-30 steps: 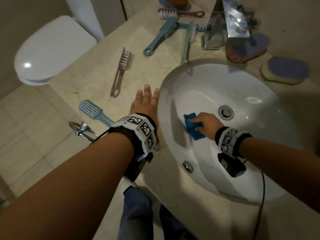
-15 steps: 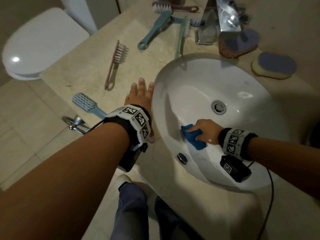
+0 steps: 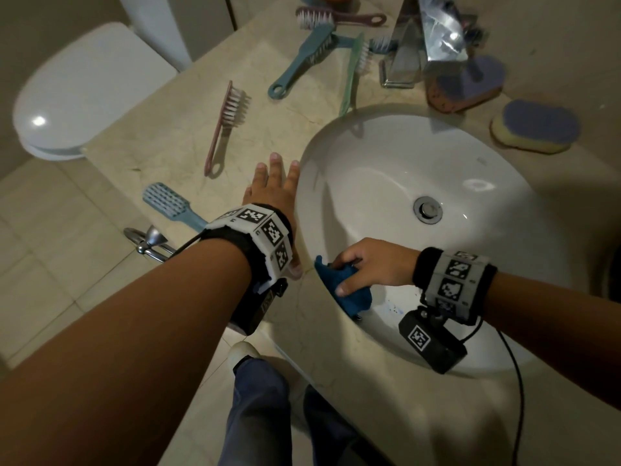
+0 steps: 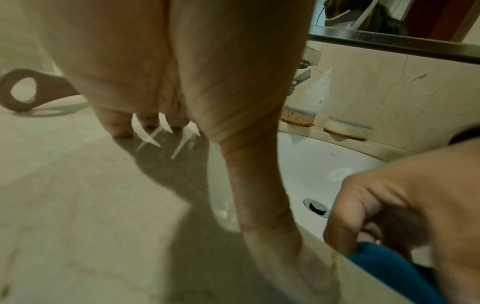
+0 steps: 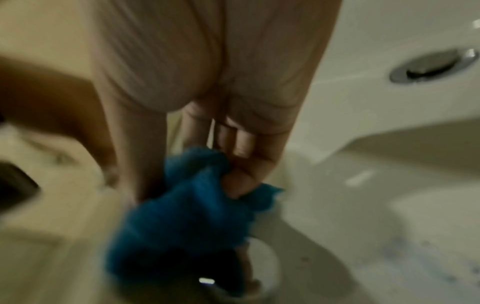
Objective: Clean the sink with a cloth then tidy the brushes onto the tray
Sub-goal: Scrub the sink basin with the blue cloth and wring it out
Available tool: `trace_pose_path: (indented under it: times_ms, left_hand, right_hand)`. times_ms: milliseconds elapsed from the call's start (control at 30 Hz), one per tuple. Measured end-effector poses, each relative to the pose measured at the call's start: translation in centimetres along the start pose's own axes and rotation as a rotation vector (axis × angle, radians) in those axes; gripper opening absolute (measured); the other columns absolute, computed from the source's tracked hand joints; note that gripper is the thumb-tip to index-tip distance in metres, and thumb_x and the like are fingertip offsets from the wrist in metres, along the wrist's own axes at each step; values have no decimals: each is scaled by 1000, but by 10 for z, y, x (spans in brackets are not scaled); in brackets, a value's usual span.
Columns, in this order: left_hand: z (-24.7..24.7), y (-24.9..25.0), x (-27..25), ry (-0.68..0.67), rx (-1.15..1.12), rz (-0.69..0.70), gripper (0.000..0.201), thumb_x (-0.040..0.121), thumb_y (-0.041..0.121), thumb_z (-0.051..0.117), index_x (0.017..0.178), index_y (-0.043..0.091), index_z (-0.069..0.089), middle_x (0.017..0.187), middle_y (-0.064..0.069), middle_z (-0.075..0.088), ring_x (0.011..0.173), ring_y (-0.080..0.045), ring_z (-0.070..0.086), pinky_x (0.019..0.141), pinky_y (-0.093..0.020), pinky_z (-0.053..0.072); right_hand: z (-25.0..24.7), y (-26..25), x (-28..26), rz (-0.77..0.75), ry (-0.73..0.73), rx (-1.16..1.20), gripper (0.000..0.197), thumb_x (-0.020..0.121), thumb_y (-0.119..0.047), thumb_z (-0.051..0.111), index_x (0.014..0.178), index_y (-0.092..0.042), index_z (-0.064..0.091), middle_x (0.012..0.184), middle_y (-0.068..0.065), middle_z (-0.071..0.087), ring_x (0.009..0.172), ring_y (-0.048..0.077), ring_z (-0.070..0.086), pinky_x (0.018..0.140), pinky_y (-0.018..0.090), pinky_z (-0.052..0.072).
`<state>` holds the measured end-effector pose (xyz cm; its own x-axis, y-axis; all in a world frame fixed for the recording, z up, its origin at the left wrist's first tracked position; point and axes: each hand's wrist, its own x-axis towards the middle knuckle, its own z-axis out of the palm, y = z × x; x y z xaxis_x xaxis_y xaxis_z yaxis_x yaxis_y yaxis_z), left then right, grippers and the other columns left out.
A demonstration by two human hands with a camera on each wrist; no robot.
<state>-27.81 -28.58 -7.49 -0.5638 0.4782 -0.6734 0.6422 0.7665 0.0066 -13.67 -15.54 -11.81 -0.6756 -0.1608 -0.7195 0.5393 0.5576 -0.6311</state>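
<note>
A white oval sink [image 3: 386, 156] is set in a beige marble counter [image 3: 161, 136]. My right hand [image 3: 366, 267] grips a crumpled blue cloth [image 3: 349, 294] and presses it on the sink's near-left inner wall, by the rim. The blue cloth [image 5: 187, 216] is bunched under my right fingers [image 5: 241, 168]. My left hand [image 3: 274, 190] lies flat on the counter just left of the sink rim, fingers straight. Several brushes lie on the counter: a pink one [image 3: 226, 124], a light blue one [image 3: 169, 203], a teal one [image 3: 302, 63], a green one [image 3: 353, 70] and a mauve one [image 3: 336, 18].
A chrome tap [image 3: 426, 38] stands behind the sink, with two sponges [image 3: 534, 129] to its right. The drain plug [image 3: 427, 210] sits mid-basin. A white toilet [image 3: 77, 92] is at the left, beyond the counter edge. A chrome towel ring [image 3: 148, 243] hangs below the counter front.
My right hand has slid the blue cloth down the basin's left wall toward the near rim. The left hand has stayed flat on the counter.
</note>
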Motion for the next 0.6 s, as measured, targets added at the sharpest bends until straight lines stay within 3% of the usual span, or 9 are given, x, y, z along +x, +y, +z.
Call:
trace_pose_path:
  times_ms: [100,267,367,467,533,600]
  left_hand:
    - [0,1,-1,-1,-3,-5,154,47,38,91,145,17,-27,153,-12,-30,144,-33,-18,120,-42,4]
    - [1,-1,0,4,-5,9,154,47,38,91,144,17,-27,152,-14,-31,143,-34,-19,120,-44,3]
    - [1,-2,0,17,-20,15,153,48,37,91,145,17,-26,153,-14,-29,143,-33,-19,120,-43,3]
    - [1,-2,-1,14,-18,20,155,46,38,92,144,17,-26,152,-13,-30,143,-33,-19,120,-43,3]
    - [1,-2,-1,11,-27,18,156,45,36,92,144,17,-27,152,-13,-30,143,-33,-19,120,-43,3]
    - [0,-2,-1,8,-21,19,158,43,38,92,144,17,-27,152,-13,-31,143,-34,-20,120,-44,4]
  right_hand:
    - [-3,-6,1,-2,-36,-150,52,71,-30,79,117,-17,60,105,-4,62,93,13,58,81,24,47]
    - [-2,-3,22,16,243,-209,47,75,-15,74,120,-16,60,120,5,61,97,14,52,76,18,35]
    - [-6,10,30,21,349,-211,45,78,-10,68,122,-16,60,122,8,60,110,21,55,78,14,33]
    - [-1,32,14,43,191,-199,41,77,-14,72,117,-13,63,108,2,61,99,16,55,80,18,36]
    - [6,50,-8,72,5,-200,37,78,-21,73,114,-20,64,92,-14,56,92,10,52,79,18,37]
    - [12,63,-23,80,-59,-230,34,80,-25,71,113,-27,65,86,-20,50,91,8,50,82,18,34]
